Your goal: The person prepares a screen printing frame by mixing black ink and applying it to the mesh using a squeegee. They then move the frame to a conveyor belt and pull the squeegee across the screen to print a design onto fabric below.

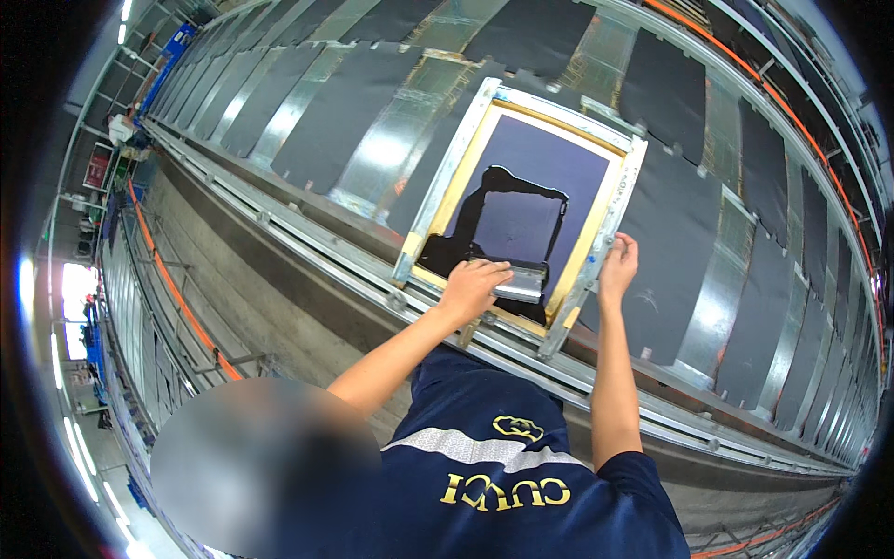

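A screen printing frame (436, 191) lies at a slant on the long table in front of me, its inner border lined with yellowish tape. Inside it is a purple-grey mesh (549, 154). Glossy black ink (467, 216) lies on the mesh in a rough outline, pooled most at the near left. My left hand (472, 291) grips a squeegee (520, 283) with a pale metallic blade at the near end of the mesh. With fingers closed at its right side rail, my right hand (618, 268) holds the frame; part of its grip is hidden.
Dark fabric panels (672, 88) and shiny metallic strips (391, 140) alternate along the table. A metal rail (321, 256) runs along its near edge, with a concrete aisle (307, 326) beside it. An orange hose or cable (186, 298) follows the structure at left.
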